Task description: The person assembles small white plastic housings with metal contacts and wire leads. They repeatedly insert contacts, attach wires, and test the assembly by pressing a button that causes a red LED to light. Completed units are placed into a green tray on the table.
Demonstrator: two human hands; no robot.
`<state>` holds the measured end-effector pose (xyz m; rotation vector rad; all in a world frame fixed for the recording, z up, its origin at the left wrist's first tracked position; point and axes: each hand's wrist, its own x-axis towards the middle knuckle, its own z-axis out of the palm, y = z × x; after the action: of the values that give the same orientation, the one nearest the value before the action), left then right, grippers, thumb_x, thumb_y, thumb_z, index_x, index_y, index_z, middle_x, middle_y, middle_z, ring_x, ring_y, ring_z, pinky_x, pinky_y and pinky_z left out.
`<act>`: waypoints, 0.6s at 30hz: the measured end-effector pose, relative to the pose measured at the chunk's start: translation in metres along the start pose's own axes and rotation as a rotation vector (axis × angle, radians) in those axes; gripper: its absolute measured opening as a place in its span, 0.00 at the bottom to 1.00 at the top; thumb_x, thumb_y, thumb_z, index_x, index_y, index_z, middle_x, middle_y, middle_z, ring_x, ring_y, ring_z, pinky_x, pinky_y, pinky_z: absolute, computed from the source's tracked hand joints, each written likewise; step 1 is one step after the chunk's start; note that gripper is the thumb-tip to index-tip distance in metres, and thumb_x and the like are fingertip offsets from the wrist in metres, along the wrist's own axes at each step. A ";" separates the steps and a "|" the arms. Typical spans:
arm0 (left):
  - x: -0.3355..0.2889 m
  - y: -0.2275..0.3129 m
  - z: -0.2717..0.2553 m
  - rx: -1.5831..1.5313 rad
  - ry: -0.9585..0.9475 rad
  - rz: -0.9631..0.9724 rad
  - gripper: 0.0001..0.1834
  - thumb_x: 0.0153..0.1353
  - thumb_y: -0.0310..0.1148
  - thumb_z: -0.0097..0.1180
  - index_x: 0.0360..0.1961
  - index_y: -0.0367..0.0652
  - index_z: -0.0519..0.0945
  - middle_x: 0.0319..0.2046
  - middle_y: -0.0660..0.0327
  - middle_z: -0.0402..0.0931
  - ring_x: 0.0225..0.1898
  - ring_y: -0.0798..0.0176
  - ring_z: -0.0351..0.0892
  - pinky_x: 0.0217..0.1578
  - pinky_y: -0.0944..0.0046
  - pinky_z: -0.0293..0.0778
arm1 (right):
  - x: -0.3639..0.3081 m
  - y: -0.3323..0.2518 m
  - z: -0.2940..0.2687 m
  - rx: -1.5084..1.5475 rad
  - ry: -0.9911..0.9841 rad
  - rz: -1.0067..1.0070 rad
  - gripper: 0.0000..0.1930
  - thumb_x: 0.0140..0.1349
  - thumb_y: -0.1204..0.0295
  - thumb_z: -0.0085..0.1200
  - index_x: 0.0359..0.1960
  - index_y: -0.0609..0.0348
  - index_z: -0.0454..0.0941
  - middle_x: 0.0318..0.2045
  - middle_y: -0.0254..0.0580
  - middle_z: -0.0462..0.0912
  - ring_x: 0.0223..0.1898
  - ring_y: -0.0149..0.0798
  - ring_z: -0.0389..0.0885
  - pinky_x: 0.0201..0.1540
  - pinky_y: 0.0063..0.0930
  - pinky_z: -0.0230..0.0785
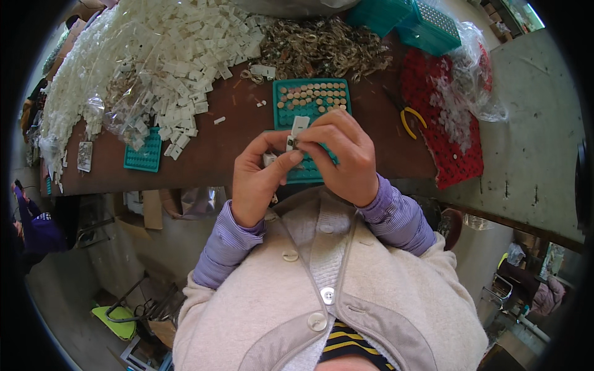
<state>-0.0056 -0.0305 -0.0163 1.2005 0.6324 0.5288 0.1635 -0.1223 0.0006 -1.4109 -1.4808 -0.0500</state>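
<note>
A small white plastic casing (300,125) stands up between my two hands, over the near half of a teal tray (289,118). My left hand (263,176) is closed, gripping the casing's lower end between thumb and fingers. Another white piece (269,159) shows against the left fingers. My right hand (343,151) is closed in a pinch at the casing's right side; its fingertips hide whatever small part they hold. Rows of round tan discs (318,93) sit in the far part of the tray.
White plastic casings (185,68) form a large heap at the left. Behind the tray lies a pile of metal strips (325,46). Yellow-handled pliers (410,122) rest beside a red cloth (461,164) on the right. A smaller teal tray (143,153) lies left; teal boxes (427,28) stand behind.
</note>
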 end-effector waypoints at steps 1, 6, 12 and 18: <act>0.000 0.000 -0.002 -0.005 -0.017 -0.022 0.18 0.71 0.29 0.71 0.59 0.40 0.85 0.37 0.70 0.84 0.26 0.83 0.70 0.21 0.79 0.61 | -0.001 -0.002 0.001 0.030 0.035 0.033 0.07 0.59 0.84 0.66 0.38 0.63 0.84 0.35 0.43 0.82 0.37 0.47 0.83 0.39 0.39 0.77; 0.004 0.001 -0.020 -0.145 -0.003 -0.066 0.15 0.73 0.32 0.68 0.57 0.40 0.85 0.36 0.68 0.86 0.23 0.84 0.69 0.19 0.78 0.60 | 0.008 0.003 0.017 0.180 -0.037 0.040 0.09 0.60 0.85 0.65 0.42 0.64 0.86 0.39 0.44 0.86 0.38 0.47 0.86 0.39 0.36 0.79; 0.018 0.001 -0.040 -0.229 0.083 -0.093 0.14 0.77 0.35 0.61 0.57 0.38 0.84 0.40 0.62 0.88 0.21 0.83 0.67 0.17 0.79 0.57 | 0.033 0.041 0.042 -0.186 -0.021 0.037 0.07 0.59 0.83 0.66 0.39 0.64 0.87 0.37 0.43 0.82 0.40 0.48 0.83 0.42 0.42 0.76; 0.015 0.004 -0.038 -0.193 0.134 -0.111 0.13 0.74 0.32 0.65 0.55 0.38 0.83 0.40 0.64 0.88 0.22 0.83 0.68 0.17 0.77 0.60 | 0.028 0.048 0.050 -0.290 -0.161 -0.082 0.08 0.57 0.84 0.65 0.38 0.61 0.84 0.34 0.44 0.79 0.41 0.49 0.80 0.43 0.46 0.74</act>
<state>-0.0213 0.0062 -0.0241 0.9486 0.7404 0.5663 0.1751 -0.0558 -0.0312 -1.6143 -1.7165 -0.2147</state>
